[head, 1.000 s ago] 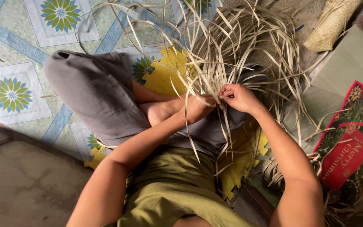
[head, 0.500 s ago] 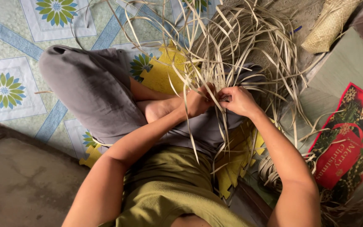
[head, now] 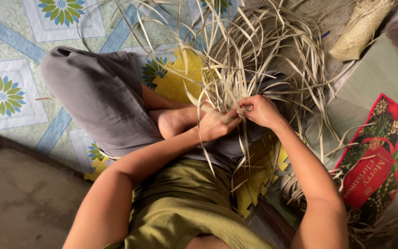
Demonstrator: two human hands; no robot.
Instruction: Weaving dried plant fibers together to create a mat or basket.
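Left hand (head: 215, 123) shifted slightly lower, both grips clamped on straw strips (head: 254, 50), right hand (head: 261, 110) adjacent

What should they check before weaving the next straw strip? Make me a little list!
1. Both hands on the work: ok. The left hand and right hand meet on the strips over the lap.
2. Strip pinched firmly: cannot tell; the fingers hide it.
3. Loose strips untangled: not ok. They fan out and cross in all directions.
4. More material nearby: ok. A coil lies by the right arm.
5. Seat padded: ok. A yellow mat lies under the legs.
6. Red bag out of the way: ok, it lies apart from the hands.
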